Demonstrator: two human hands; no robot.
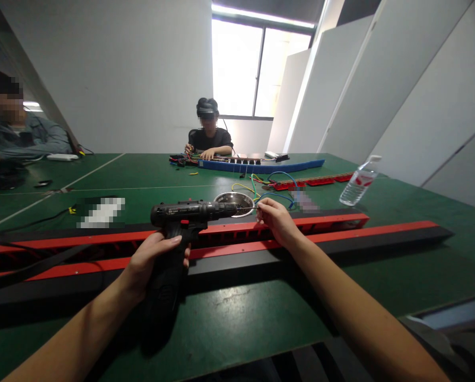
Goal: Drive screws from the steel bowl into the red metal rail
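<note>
Drill (189,215) held level above red-and-black rails (261,233) on green table (241,323), bit end meeting right fingertips.

Largest first: table, long and green, with co-worker seated at far end over blue strip (261,166); second person at far left edge. Rails lying lengthwise just below both hands. Tilted water bottle (357,184) off to right, well apart. Drill pistol-style, black, nose pointing right. Left hand (155,260) wrapped tight round drill grip. Right hand (275,217) pinched together at drill tip, apparently on a small screw or bit; too small to tell which. Steel bowl (234,202) just behind drill nose, coloured wires (269,185) looping beyond. Risk, as judged: trigger squeezed while fingertips sit at the tip, nipping skin; small part slipping from pinch into rail slots.
</note>
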